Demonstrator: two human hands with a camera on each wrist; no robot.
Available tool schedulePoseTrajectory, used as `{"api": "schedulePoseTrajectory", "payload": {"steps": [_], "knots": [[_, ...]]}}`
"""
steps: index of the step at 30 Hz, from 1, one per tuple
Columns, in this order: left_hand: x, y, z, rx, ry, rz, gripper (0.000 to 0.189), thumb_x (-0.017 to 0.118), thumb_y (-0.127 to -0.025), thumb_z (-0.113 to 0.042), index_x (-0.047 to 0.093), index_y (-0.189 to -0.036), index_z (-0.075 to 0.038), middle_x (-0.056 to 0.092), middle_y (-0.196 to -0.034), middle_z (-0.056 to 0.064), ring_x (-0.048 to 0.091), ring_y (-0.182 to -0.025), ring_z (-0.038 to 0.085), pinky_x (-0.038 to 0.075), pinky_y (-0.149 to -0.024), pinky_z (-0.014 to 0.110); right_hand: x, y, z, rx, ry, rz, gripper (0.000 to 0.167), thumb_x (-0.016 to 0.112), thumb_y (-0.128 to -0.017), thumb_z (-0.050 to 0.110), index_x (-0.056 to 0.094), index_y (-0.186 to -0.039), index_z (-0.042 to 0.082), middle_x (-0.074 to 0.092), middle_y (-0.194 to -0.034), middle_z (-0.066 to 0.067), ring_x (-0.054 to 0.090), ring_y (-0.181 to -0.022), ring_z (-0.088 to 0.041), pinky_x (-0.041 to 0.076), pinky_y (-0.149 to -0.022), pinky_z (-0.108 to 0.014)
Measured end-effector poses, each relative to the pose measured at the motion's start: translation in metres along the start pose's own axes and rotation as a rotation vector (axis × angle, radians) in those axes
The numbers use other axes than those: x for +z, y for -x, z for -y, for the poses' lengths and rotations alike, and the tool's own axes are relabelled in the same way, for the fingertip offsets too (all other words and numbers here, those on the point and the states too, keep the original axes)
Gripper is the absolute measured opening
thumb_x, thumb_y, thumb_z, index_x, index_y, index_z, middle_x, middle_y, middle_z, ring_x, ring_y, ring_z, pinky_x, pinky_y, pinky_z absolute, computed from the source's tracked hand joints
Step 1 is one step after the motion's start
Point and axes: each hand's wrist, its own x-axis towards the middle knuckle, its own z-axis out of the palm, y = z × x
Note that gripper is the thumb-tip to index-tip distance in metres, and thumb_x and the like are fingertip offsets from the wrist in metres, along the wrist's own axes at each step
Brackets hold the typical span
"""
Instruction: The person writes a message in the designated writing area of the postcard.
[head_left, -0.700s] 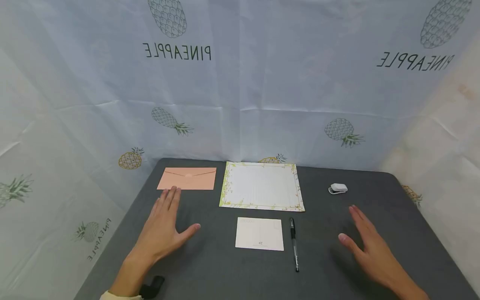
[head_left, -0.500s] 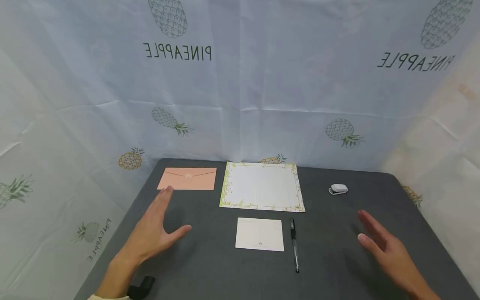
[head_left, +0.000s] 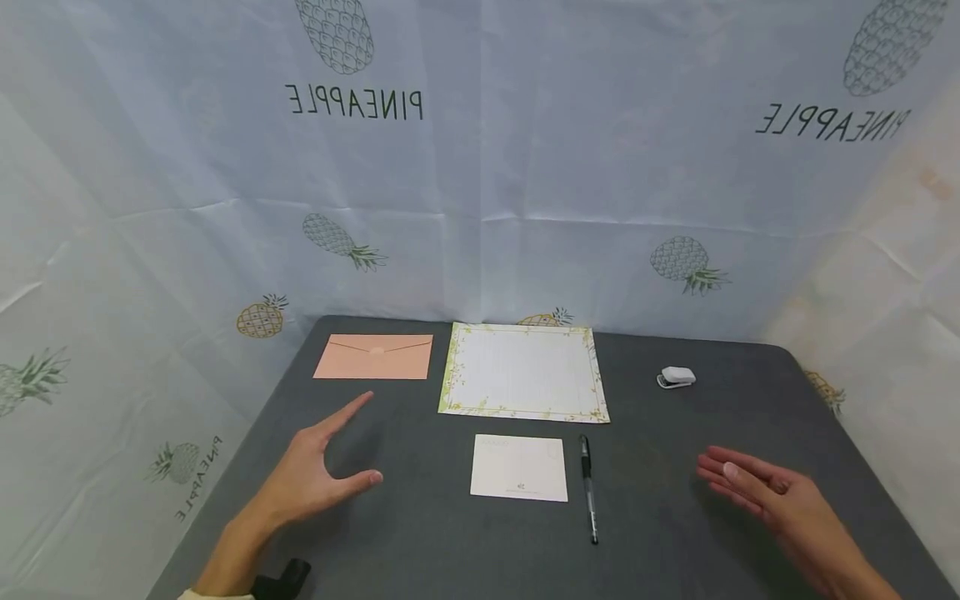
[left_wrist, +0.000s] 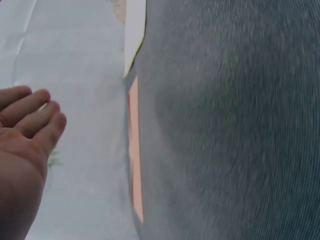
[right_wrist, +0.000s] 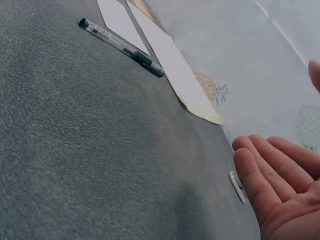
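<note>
Hands hover above table, left near envelope, right near stapler

The left grip hovers apart from the peach envelope.

Peach env, wht stapler, flr-bordered wht sheet

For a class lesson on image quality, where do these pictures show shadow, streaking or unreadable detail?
Head view: soft shadows on the table, smallest print on the white card unreadable; left wrist view: table grainy, streaked at right; right wrist view: dim shadow low on the table.
</note>
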Motion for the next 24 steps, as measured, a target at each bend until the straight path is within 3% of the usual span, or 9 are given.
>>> {"api": "schedulePoseTrajectory", "payload": {"steps": [2,6,10,15,24], "knots": [[0.003,-0.002,-0.003,0.009,0.034,0.016,0.101,0.098,-0.081,-0.031,0.045,-0.168,-0.035,0.057,-0.165,0.007,0.058,-0.149,0.035,0.054,-0.112,0.067,0.003,-0.003,0.000,0.041,-0.008,0.000,0.061,0.056,-0.117,0.032,0.043,-0.165,-0.003,0.076,-0.139,0.004,0.075,-0.125,-0.009,0.062,-0.101,-0.023],[0.011,-0.006,-0.007,0.038,0.127,0.049,0.092,0.098,-0.082,-0.026,0.053,-0.162,-0.035,0.061,-0.161,-0.001,0.061,-0.147,0.019,0.055,-0.118,0.043,0.012,-0.008,-0.002,0.057,0.010,0.035,0.064,0.055,-0.117,0.031,0.039,-0.164,-0.010,0.076,-0.140,-0.002,0.076,-0.125,-0.011,0.062,-0.102,-0.026],[0.021,-0.009,-0.009,0.071,0.218,0.067,0.084,0.098,-0.083,-0.022,0.060,-0.157,-0.029,0.066,-0.156,-0.004,0.063,-0.144,0.014,0.050,-0.118,0.024,0.023,-0.013,-0.002,0.063,-0.004,0.081,0.063,0.055,-0.117,0.030,0.041,-0.162,-0.012,0.075,-0.142,-0.007,0.076,-0.126,-0.012,0.062,-0.104,-0.028],[0.032,-0.013,-0.015,0.092,0.294,0.103,0.078,0.097,-0.085,-0.020,0.064,-0.155,-0.020,0.067,-0.154,-0.004,0.063,-0.144,0.014,0.046,-0.121,0.021,0.037,-0.017,0.000,0.069,-0.038,0.089,0.062,0.060,-0.115,0.030,0.047,-0.158,-0.012,0.076,-0.139,-0.011,0.077,-0.125,-0.015,0.063,-0.104,-0.031],[0.053,-0.019,-0.028,0.156,0.367,0.164,0.078,0.097,-0.084,-0.019,0.064,-0.154,-0.013,0.067,-0.153,-0.002,0.063,-0.145,0.018,0.046,-0.122,0.023,0.054,-0.023,-0.003,0.071,0.000,0.137,0.065,0.062,-0.114,0.030,0.045,-0.158,-0.015,0.073,-0.143,-0.017,0.077,-0.122,-0.015,0.063,-0.103,-0.029]]}}
